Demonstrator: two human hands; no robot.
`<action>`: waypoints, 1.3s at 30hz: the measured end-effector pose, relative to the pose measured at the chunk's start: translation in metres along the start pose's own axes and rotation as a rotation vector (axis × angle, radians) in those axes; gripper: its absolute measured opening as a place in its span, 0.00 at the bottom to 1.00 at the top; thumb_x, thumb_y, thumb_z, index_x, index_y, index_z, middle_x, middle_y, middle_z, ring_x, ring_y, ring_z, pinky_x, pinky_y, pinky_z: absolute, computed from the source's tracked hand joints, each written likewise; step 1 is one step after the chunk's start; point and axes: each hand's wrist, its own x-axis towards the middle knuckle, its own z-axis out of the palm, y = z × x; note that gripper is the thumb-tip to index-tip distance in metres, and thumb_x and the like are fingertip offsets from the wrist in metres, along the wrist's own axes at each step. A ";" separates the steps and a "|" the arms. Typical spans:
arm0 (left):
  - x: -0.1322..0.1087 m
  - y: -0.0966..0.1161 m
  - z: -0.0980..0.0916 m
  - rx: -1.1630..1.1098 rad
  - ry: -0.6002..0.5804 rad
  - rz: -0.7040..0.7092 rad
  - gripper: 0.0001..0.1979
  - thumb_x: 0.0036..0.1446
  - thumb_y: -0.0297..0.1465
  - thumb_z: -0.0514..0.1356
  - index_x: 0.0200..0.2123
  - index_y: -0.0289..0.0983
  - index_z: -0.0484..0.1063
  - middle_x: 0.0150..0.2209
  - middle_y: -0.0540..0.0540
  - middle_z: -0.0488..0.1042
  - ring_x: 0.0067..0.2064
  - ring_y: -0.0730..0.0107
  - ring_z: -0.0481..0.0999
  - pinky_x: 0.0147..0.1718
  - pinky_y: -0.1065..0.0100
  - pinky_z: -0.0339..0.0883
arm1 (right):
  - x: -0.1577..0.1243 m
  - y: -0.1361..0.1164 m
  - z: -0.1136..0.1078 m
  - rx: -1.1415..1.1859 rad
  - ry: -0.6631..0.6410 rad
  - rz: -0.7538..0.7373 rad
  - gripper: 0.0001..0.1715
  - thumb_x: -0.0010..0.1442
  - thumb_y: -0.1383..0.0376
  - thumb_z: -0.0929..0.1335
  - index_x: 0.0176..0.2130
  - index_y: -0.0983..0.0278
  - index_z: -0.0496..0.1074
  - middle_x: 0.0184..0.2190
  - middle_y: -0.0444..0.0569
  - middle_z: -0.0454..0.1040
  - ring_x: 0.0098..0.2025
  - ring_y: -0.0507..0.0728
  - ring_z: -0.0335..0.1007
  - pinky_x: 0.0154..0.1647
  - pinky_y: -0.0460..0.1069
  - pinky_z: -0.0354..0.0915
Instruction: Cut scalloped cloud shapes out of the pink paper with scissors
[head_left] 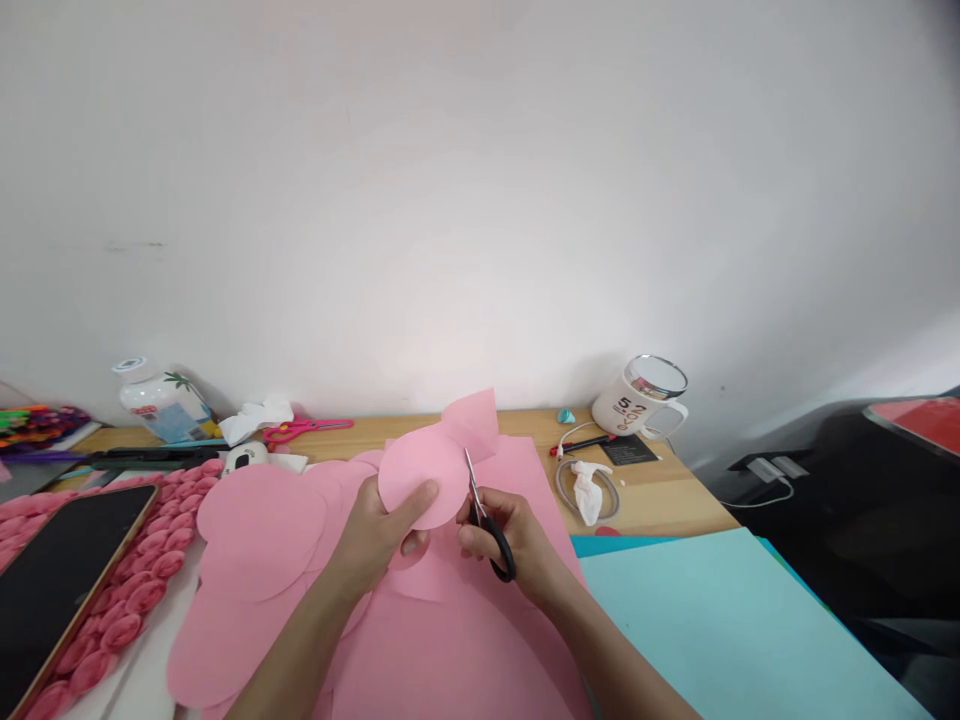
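My left hand [386, 530] grips a piece of pink paper [420, 465] cut to a rounded outline, its thumb lying on top. A pointed strip of the same paper [476, 420] sticks up behind the rounded part. In my right hand [517, 535] is a pair of scissors [491, 535] with black handles, its blades at the paper's right edge. Beneath both hands lie pink sheets [457, 650]. Several cut pink rounded shapes [262, 530] overlap to the left.
A white mug [637, 400], a cable [559, 490] and a crumpled tissue [589, 495] stand at the back right. Light blue sheets [720, 610] lie right. At left are a phone [67, 580], pink scissors [300, 430] and a white bottle [165, 400]. A wall [480, 200] rises behind.
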 end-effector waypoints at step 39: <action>0.002 0.004 0.000 0.063 0.065 -0.036 0.15 0.41 0.37 0.65 0.19 0.35 0.64 0.12 0.56 0.60 0.15 0.80 0.55 0.15 0.72 0.52 | 0.000 0.003 0.000 -0.044 -0.005 0.024 0.16 0.46 0.57 0.72 0.22 0.65 0.65 0.15 0.38 0.61 0.18 0.48 0.56 0.19 0.44 0.52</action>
